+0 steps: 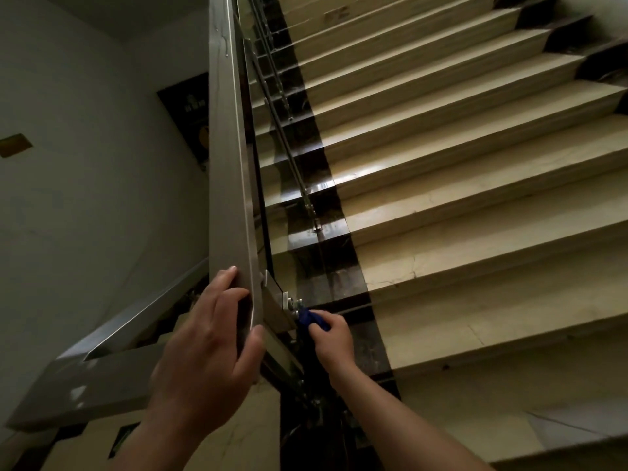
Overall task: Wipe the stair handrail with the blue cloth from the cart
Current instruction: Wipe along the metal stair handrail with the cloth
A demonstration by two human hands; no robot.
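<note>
Right hand [331, 338] bunches the soft, light blue cloth [311, 319] by the bracket [290, 302]. Left hand [204, 341] clasps the rigid, likely slick handrail [227, 181]. Best to wrap the cloth over its top.

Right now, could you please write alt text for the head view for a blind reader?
A right hand grips a blue cloth by a bracket below the metal handrail, while the left hand holds the handrail's lower end; pale stairs rise ahead.

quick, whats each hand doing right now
Left hand: grips the stair handrail at its bend.
Right hand: holds the bunched blue cloth, below the rail.
</note>
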